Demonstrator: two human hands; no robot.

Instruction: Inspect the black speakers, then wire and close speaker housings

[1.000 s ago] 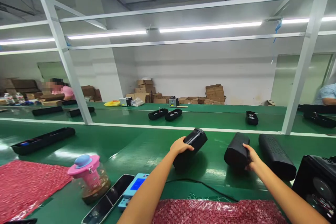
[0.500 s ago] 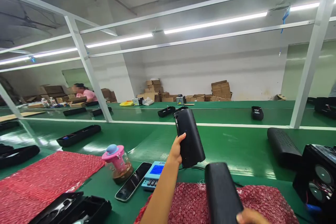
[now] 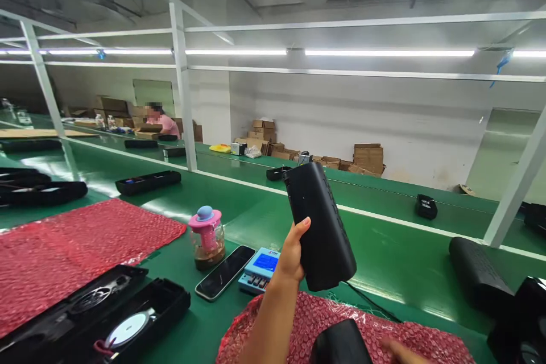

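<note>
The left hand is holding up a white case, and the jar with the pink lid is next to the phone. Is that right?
Not quite: the case in the left hand is black, as the head view shows. The jar with the pink lid is indeed next to the phone.

The left hand (image 3: pixel 294 250) grips a tilted black case (image 3: pixel 322 227), thumb along its side. From that hand, a second case (image 3: pixel 341 344) sits at five o'clock on red bubble wrap (image 3: pixel 409 341), the blurred right hand (image 3: pixel 403 351) beside it at four; contact is unclear. A blue meter (image 3: pixel 262 264) lies at eight o'clock, a pink-lidded jar (image 3: pixel 209 239) at nine, both on the green counter (image 3: pixel 392 244).
</note>
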